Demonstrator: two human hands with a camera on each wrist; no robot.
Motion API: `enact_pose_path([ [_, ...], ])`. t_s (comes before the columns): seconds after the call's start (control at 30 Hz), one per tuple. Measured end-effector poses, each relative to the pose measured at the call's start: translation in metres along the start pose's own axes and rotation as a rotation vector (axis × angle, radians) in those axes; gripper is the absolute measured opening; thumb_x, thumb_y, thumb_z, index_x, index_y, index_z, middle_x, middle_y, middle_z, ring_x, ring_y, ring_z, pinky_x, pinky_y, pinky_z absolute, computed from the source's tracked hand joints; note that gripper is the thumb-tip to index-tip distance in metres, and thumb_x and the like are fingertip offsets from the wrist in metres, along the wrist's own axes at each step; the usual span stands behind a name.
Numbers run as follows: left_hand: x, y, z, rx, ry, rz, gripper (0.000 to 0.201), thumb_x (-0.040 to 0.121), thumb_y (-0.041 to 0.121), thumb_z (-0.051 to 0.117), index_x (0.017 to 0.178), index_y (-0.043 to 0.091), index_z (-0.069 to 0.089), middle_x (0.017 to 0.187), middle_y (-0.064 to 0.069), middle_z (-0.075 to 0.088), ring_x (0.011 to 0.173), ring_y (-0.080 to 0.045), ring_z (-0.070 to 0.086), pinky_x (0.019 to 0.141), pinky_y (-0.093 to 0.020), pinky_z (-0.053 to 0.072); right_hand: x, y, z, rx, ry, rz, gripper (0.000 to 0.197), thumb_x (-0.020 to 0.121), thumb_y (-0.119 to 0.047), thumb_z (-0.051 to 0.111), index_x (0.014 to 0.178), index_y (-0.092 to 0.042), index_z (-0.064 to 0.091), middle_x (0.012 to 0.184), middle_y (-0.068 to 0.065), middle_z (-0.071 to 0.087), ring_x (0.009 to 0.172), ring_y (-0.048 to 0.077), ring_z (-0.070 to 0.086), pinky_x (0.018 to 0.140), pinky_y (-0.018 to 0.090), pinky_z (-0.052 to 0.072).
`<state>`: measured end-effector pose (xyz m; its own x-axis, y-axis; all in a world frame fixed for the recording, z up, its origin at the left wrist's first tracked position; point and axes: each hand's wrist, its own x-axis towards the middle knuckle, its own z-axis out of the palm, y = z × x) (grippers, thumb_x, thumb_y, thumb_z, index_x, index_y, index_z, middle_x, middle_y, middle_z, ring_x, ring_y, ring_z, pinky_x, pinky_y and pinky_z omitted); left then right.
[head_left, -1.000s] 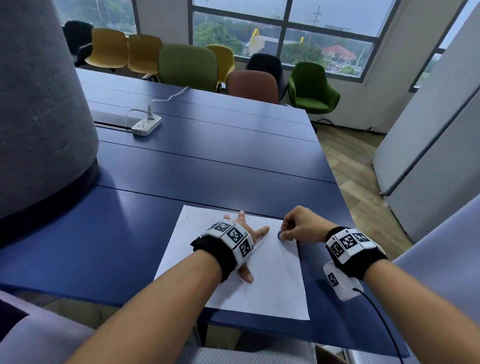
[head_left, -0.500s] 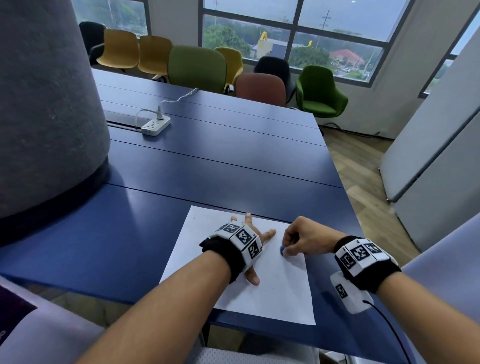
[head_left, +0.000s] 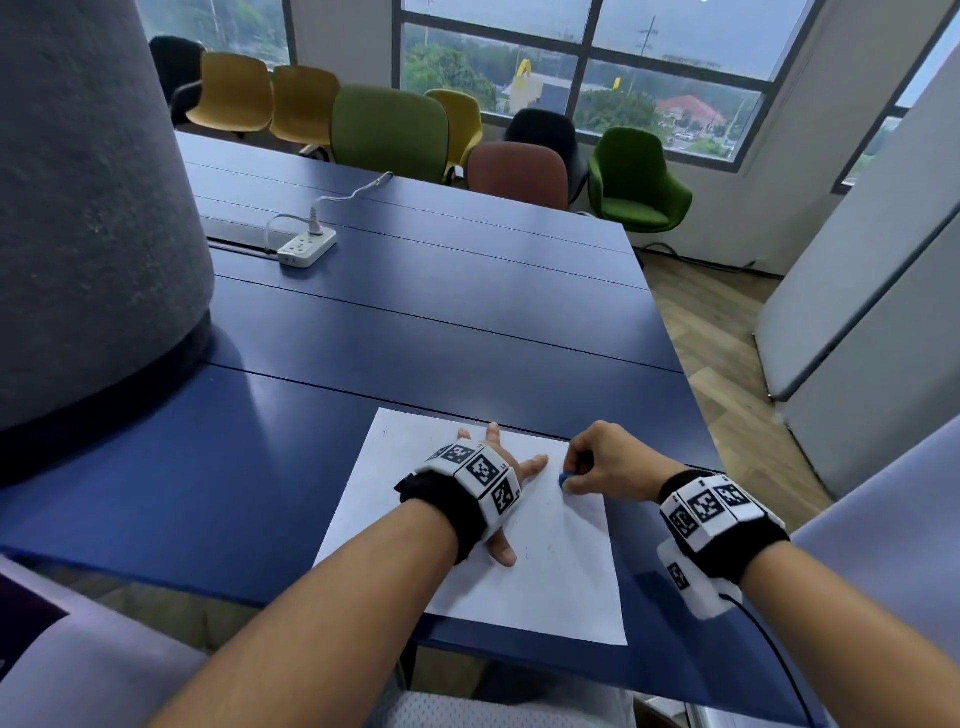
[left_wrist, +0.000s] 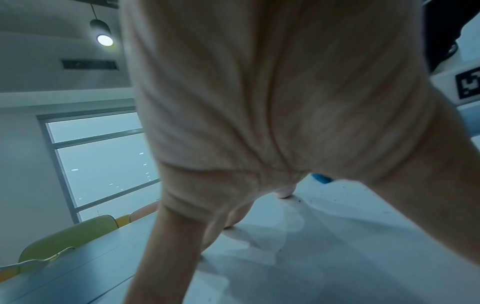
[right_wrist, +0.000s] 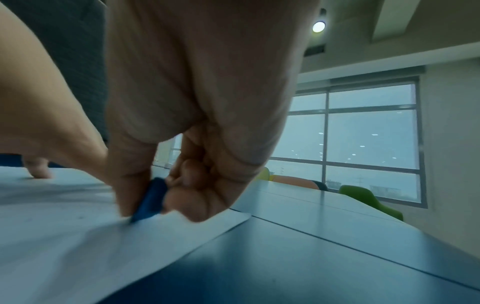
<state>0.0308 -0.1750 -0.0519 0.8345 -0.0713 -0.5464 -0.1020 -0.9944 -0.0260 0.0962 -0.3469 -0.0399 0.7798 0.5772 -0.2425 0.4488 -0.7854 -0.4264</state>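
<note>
Head cam first. The left hand is flat on the sheet of paper, fingers straight and spread. It grips nothing and just presses the sheet onto the desk. The right hand sits just right of those fingertips with its fingers curled in, pinching a small blue piece. The piece's low end meets the paper just beside the left forefinger's tip. Way out past both sets of fingers there's a white power strip with a cable plugged in, and a row of chairs at the far edge.

Left wrist cam: the palm of the left hand fills most of the frame. The fingers run straight down and the fingertips are planted on the paper. The blue piece peeks out just beyond them, in the gap toward the thumb. A few dark specks lie on the sheet near the tips.

Right wrist cam: the right hand has the blue piece squeezed tight, with the thumb on one side and curled fingers on the other. It's tilted, with its point down on the paper, and a bit blurry. The sheet's edge runs just right of the fingers, with bare desk after that. Off to the left, a left-hand fingertip touches the same sheet.
</note>
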Motion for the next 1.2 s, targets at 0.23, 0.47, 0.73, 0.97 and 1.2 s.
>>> enact_pose_path([
  [0.23,0.0,0.0,0.001,-0.001,0.007,0.007,0.14,0.054,0.059,0.088,0.148,0.052,-0.015,0.158,-0.02,-0.024,0.14,-0.06,-0.008,0.106,-0.071,0.023,-0.001,0.0,-0.001,-0.009,0.063,0.022,0.012,0.078,-0.017,0.076,0.07,-0.016,0.068,0.068,-0.004,0.064,0.059,0.005,0.055,0.057,0.018,0.045],
  [0.47,0.001,0.0,0.001,0.013,0.014,0.006,0.14,0.053,0.061,0.087,0.147,0.053,-0.016,0.158,-0.02,-0.024,0.14,-0.061,-0.006,0.106,-0.07,0.024,-0.008,-0.013,0.0,-0.023,-0.068,-0.014,0.009,0.076,-0.019,0.077,0.073,-0.016,0.069,0.069,-0.004,0.065,0.053,0.002,0.052,0.055,0.019,0.047],
  [0.73,-0.002,-0.001,0.0,0.032,0.02,0.013,0.139,0.054,0.062,0.086,0.148,0.051,-0.017,0.158,-0.022,-0.024,0.14,-0.061,-0.007,0.108,-0.068,0.022,-0.023,-0.034,0.008,-0.066,-0.309,-0.034,0.011,0.076,-0.021,0.076,0.08,-0.013,0.07,0.067,-0.004,0.063,0.053,0.013,0.054,0.049,0.023,0.047],
  [0.97,-0.002,-0.001,0.0,0.016,0.018,0.016,0.14,0.054,0.061,0.087,0.147,0.051,-0.017,0.157,-0.022,-0.026,0.139,-0.06,-0.009,0.108,-0.07,0.02,-0.034,-0.039,0.016,-0.031,-0.367,-0.059,0.008,0.077,-0.019,0.075,0.077,-0.014,0.067,0.069,-0.002,0.064,0.052,0.012,0.053,0.047,0.021,0.046],
  [1.2,-0.002,-0.001,0.0,0.023,0.011,0.018,0.14,0.054,0.061,0.087,0.147,0.05,-0.018,0.157,-0.022,-0.026,0.139,-0.061,-0.009,0.108,-0.069,0.019,-0.033,-0.036,0.017,0.006,-0.336,-0.04,0.008,0.076,-0.017,0.074,0.079,-0.011,0.069,0.068,-0.003,0.063,0.051,0.012,0.053,0.047,0.021,0.046],
])
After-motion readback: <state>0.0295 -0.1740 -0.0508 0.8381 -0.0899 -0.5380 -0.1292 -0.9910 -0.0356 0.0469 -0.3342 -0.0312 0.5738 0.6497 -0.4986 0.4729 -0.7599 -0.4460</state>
